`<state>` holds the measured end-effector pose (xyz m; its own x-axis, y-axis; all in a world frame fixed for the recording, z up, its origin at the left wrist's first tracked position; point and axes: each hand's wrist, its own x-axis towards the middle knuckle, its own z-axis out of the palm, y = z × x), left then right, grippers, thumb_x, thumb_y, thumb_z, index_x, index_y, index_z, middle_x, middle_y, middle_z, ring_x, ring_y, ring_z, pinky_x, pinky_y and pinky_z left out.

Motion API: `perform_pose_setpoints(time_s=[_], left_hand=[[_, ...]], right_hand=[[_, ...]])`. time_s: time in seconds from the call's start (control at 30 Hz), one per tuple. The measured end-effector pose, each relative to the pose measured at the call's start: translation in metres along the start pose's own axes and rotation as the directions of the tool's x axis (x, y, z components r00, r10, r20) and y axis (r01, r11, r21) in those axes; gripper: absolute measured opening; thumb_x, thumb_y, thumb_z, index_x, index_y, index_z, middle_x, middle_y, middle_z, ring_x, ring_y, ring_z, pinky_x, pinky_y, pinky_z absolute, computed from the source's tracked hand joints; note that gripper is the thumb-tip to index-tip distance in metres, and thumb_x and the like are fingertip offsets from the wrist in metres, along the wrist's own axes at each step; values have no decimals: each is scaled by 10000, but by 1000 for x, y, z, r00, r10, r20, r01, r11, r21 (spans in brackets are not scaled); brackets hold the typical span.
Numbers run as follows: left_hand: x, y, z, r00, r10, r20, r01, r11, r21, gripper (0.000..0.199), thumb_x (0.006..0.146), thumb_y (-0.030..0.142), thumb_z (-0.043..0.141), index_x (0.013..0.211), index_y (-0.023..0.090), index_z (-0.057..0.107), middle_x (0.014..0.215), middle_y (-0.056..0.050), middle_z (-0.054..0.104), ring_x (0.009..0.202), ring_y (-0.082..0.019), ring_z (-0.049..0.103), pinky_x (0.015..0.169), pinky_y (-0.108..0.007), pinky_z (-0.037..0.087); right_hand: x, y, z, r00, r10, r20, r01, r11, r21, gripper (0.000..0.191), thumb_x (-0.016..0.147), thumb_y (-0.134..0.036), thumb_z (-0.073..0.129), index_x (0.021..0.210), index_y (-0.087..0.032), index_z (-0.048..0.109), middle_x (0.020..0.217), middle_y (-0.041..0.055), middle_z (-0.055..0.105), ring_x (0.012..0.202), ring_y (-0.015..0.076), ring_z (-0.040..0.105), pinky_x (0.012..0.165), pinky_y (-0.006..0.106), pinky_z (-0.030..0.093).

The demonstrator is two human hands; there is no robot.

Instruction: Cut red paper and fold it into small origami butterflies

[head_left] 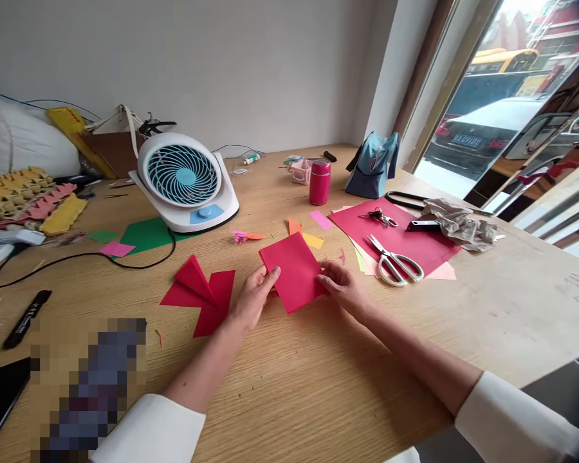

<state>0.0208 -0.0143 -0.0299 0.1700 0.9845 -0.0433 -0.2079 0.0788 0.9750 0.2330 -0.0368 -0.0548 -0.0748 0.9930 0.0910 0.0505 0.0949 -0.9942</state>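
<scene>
A square of red paper (pixel 296 273), which looks folded in layers, is held tilted just above the table. My left hand (pixel 255 294) pinches its left edge, thumb on top. At the right edge, my right hand (pixel 341 284) grips it with the thumb in front and the fingers behind. Left of my left hand lies a folded red paper piece (pixel 193 283) with pointed flaps, and part of it passes behind my wrist. Scissors with white handles (pixel 396 262) rest to the right on a large red sheet (pixel 415 238).
A white and blue fan (pixel 186 177) stands at the back left, its black cord crossing the table. A pink-red canister (pixel 320 183) and a blue bag (pixel 374 166) stand at the back. A black marker (pixel 27 319) and green paper (pixel 147 236) lie left.
</scene>
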Motion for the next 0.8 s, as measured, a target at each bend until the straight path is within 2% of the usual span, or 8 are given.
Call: perform_pose_setpoints(time_s=[0.1, 0.2, 0.3, 0.43, 0.53, 0.67, 0.73, 0.8], left_hand=[[0, -13, -2, 995, -91, -34, 88, 992, -93, 514, 657, 466, 858, 1025, 146, 698, 980, -100, 766, 878, -238, 715, 792, -369, 572], [0, -21, -12, 992, -87, -90, 78, 992, -103, 505, 651, 422, 874, 1038, 148, 700, 985, -84, 768, 889, -212, 705, 846, -354, 556], [0, -23, -14, 993, -75, -94, 68, 994, -81, 456, 658, 377, 880, 1015, 144, 717, 970, -76, 765, 889, -197, 690, 856, -333, 542], [0, -24, -12, 995, -42, -93, 40, 999, -17, 315, 714, 412, 834, 823, 151, 695, 769, -10, 694, 732, -138, 614, 706, -253, 500], [1, -27, -15, 992, -6, -129, 6, 1000, -1, 354, 752, 442, 797, 673, 167, 590, 634, 44, 563, 613, -91, 492, 596, -209, 413], [2, -32, -19, 985, 26, -172, -25, 1000, 5, 407, 770, 435, 784, 631, 179, 499, 606, 64, 472, 585, -79, 423, 573, -201, 370], [1, -32, -20, 983, 30, -183, -31, 1000, 2, 379, 773, 437, 781, 661, 179, 526, 639, 56, 502, 608, -86, 448, 591, -204, 387], [1, -31, -19, 982, 24, -185, -26, 1000, -7, 347, 770, 446, 779, 706, 175, 572, 684, 40, 551, 642, -99, 490, 606, -210, 410]], right_hand=[[2, 3, 9, 999, -10, 31, 10, 1000, 6, 349, 848, -450, 648, 1084, -193, 621, 671, -41, 520, 567, 113, 479, 510, 240, 411], [0, 9, 15, 999, -5, 31, 3, 998, 58, 346, 855, -488, 672, 1066, -220, 613, 655, -46, 519, 554, 113, 459, 493, 235, 387], [-4, 11, 16, 999, 37, 35, -42, 985, 165, 346, 802, -525, 738, 923, -233, 596, 741, -1, 620, 658, 148, 560, 585, 265, 469], [-6, 10, 12, 994, 109, 21, -111, 979, 172, 392, 772, -564, 756, 780, -220, 566, 728, 5, 635, 649, 150, 565, 599, 270, 478], [-7, 11, 8, 995, 94, -17, -93, 993, 72, 404, 807, -578, 710, 730, -209, 565, 677, -3, 595, 602, 137, 516, 554, 258, 435], [-1, 9, -13, 991, 35, -132, -37, 999, -14, 391, 803, -571, 696, 707, -212, 571, 669, 9, 597, 602, 153, 517, 551, 270, 430], [5, 7, -32, 972, 9, -234, -26, 997, -71, 352, 806, -555, 681, 775, -212, 608, 711, 22, 624, 629, 169, 545, 574, 284, 443], [11, 6, -54, 937, -52, -346, -36, 969, -244, 333, 826, -522, 638, 909, -200, 652, 719, 24, 625, 622, 175, 545, 581, 295, 435]])
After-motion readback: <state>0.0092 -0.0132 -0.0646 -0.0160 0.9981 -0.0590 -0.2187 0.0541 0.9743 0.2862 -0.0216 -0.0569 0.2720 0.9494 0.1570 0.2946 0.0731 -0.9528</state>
